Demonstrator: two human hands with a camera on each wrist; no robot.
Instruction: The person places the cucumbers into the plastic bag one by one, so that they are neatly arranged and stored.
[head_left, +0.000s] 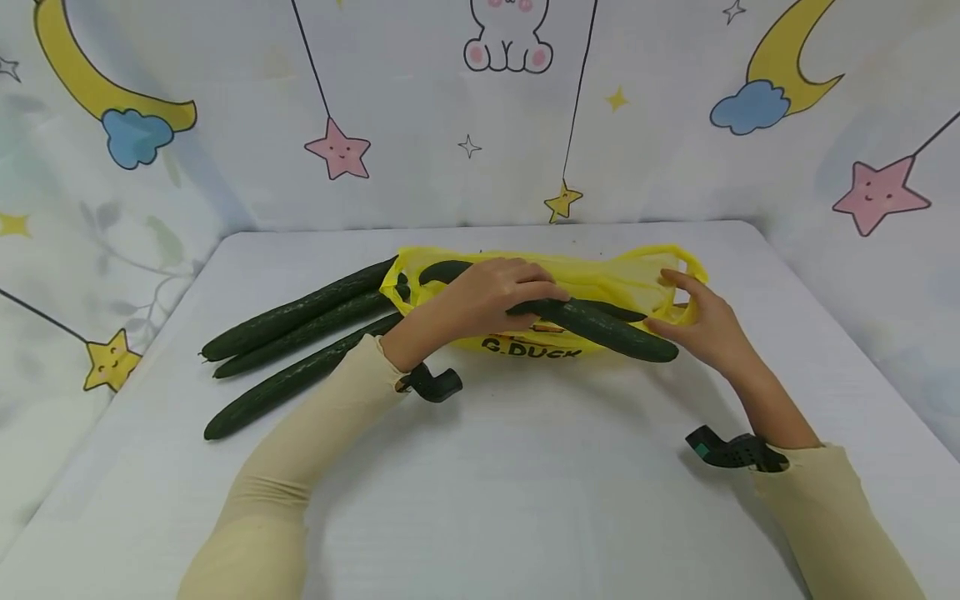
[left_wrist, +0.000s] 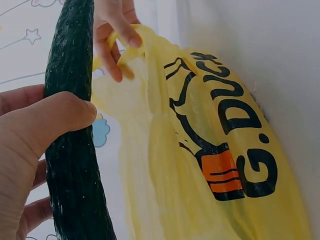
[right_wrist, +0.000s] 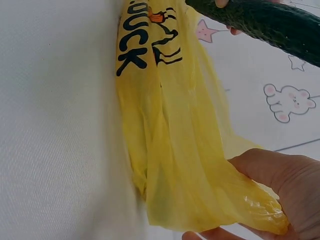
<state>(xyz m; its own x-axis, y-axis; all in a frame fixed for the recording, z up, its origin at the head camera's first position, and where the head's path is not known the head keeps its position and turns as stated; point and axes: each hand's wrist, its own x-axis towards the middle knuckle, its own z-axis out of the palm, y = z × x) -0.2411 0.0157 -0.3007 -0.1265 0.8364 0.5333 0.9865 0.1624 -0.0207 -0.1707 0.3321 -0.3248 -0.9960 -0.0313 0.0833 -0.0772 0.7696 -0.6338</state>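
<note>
From my remote seat the biggest thing I watch is the white table (head_left: pixel 525 483), with the yellow bag (head_left: pixel 615 279) lying crosswise on its far part, one opening at the right. I judge the step in hand to be bringing a cucumber and the bag's mouth together, and for that I would want the thin plastic spread wide at the right, with the cucumber lined up along the bag before any push, so its tip doesn't snag the film. Three loose cucumbers (head_left: pixel 300 377) lie to the left, their far ends running up to the bag; they can be left alone. The held cucumber (head_left: pixel 600 325) slants in front of the bag, its near right end just short of the right hand (head_left: pixel 705 329). My left hand (head_left: pixel 491 296) grasps it firmly, thumb (left_wrist: pixel 60 115) laid across the skin and fingers behind, so the grip opens only as wide as its girth. The right hand is curled around the bag's edge, thumb and fingers parted with plastic between; how tightly they pinch I can't fairly say, since the film hides some fingertips.
</note>
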